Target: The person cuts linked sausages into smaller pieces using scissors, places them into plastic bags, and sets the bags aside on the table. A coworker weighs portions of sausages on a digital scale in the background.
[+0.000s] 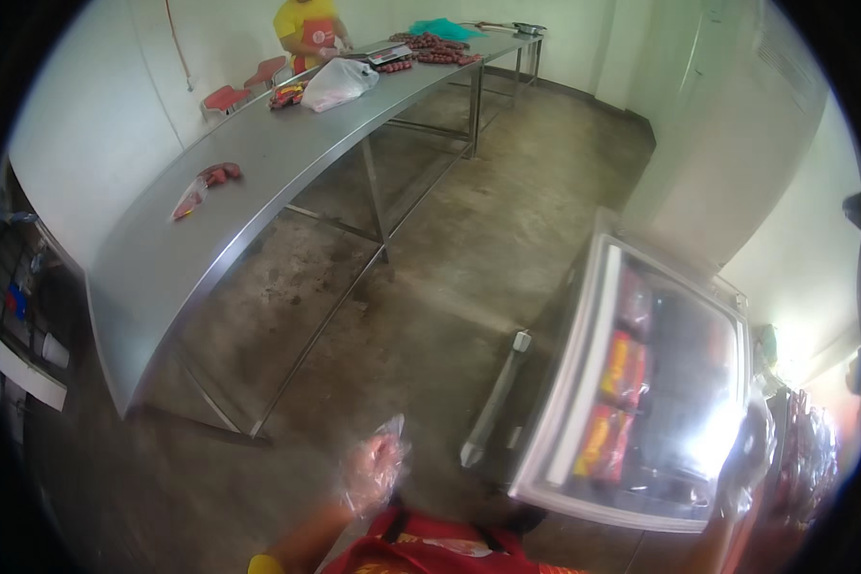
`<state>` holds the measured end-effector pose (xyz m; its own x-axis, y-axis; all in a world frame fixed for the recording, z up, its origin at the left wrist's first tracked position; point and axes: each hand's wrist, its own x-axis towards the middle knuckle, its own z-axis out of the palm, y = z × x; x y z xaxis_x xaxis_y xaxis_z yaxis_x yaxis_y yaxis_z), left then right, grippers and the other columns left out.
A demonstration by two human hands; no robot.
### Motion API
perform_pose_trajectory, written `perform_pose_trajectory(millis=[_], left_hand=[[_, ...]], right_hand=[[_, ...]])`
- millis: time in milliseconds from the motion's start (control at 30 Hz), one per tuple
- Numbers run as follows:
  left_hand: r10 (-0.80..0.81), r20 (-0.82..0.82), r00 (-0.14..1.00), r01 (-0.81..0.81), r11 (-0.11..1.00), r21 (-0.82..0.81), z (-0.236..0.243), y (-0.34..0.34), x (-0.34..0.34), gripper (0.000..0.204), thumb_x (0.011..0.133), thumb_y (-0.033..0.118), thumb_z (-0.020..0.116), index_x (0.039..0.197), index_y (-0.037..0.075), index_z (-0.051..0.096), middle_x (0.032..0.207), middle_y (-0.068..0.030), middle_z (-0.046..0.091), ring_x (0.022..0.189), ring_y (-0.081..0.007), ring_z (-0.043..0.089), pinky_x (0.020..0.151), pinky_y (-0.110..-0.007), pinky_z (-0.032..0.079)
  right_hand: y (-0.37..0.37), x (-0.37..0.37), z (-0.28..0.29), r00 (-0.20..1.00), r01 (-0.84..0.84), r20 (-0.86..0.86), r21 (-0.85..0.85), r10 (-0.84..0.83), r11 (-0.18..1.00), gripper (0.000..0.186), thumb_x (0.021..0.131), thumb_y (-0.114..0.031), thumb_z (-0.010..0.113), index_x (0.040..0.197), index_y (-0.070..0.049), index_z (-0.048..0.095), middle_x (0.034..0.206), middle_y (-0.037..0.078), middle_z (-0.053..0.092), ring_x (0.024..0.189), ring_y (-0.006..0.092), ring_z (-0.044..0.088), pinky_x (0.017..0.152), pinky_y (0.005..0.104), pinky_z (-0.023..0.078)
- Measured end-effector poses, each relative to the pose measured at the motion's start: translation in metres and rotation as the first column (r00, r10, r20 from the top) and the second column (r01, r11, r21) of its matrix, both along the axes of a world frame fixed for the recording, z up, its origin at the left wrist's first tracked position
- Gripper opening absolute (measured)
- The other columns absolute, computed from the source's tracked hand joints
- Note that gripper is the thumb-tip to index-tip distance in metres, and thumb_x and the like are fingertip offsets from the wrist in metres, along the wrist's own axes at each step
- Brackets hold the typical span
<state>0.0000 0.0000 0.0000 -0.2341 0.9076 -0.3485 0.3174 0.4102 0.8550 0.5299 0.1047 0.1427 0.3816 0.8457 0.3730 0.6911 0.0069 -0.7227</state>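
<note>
My left hand (375, 467), in a clear plastic glove, hangs over the floor beside the freezer. Its fingers are curled in, and I see nothing between them. At the right, my right hand (754, 454), also gloved, is at the right edge of the freezer's glass lid (684, 335). Motion blur smears that hand, so its fingers do not show clearly. Through the glass of the chest freezer (536, 383) I see red and yellow packets (605, 443) along its left side. A bright glare covers part of the lid.
A long steel table (163, 277) runs from the left to the back. On it are a bagged sausage (220, 174), a white plastic bag (340, 84), a scale (378, 55) and piled sausages (440, 48). A person (308, 33) stands behind it. Blurred plastic bags (808, 450) are at far right.
</note>
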Motion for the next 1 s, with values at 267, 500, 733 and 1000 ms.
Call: perform_pose_trajectory(millis=[267, 500, 733, 1000], left_hand=[[0.326, 0.341, 0.882, -0.354, 0.935, 0.020, -0.031, -0.017, -0.109, 0.038, 0.101, 0.033, 0.052, 0.080, 0.004, 0.064, 0.061, -0.0016, 0.059, 0.054, -0.0119, 0.059, 0.045, -0.030, 0.045], [-0.200, -0.095, 0.975, 0.197, 0.979, -0.043, -0.016, 0.136, -0.151, 0.031, 0.098, 0.032, 0.059, 0.098, 0.004, 0.071, 0.081, -0.0128, 0.070, 0.070, -0.0224, 0.067, 0.065, -0.036, 0.050], [-0.252, -0.099, 0.963, 0.247, 0.967, -0.054, 0.007, 0.371, -0.180, 0.036, 0.096, 0.032, 0.060, 0.114, 0.003, 0.067, 0.087, -0.0141, 0.072, 0.078, -0.0220, 0.070, 0.072, -0.033, 0.054], [-0.190, -0.111, 0.976, 0.197, 0.979, 0.059, 0.045, 0.606, -0.225, 0.038, 0.096, 0.032, 0.060, 0.116, 0.001, 0.066, 0.088, -0.0084, 0.072, 0.079, -0.0158, 0.067, 0.074, -0.032, 0.053]], right_hand=[[0.077, -0.266, 0.069, 0.657, -0.575, 0.623, 0.050, 0.425, 0.817, 0.027, 0.085, 0.005, 0.062, 0.109, -0.007, 0.066, 0.105, 0.013, 0.064, 0.097, 0.0336, 0.062, 0.086, 0.0406, 0.050], [0.204, -0.345, 0.055, 0.473, -0.708, 0.791, 0.080, 0.387, 0.701, 0.029, 0.083, -0.002, 0.067, 0.110, -0.013, 0.068, 0.105, 0.007, 0.064, 0.094, 0.0296, 0.062, 0.079, 0.0378, 0.052], [0.398, -0.349, 0.055, 0.658, -0.369, 0.575, -0.317, 0.487, 0.874, 0.024, 0.087, -0.006, 0.066, 0.110, -0.014, 0.070, 0.107, 0.005, 0.061, 0.095, 0.0232, 0.061, 0.079, 0.0306, 0.052], [0.657, -0.404, 0.028, 0.377, -0.875, 0.265, -0.212, 0.888, 0.435, 0.028, 0.088, -0.014, 0.066, 0.115, -0.008, 0.063, 0.100, 0.007, 0.063, 0.088, 0.0251, 0.061, 0.078, 0.0373, 0.052]])
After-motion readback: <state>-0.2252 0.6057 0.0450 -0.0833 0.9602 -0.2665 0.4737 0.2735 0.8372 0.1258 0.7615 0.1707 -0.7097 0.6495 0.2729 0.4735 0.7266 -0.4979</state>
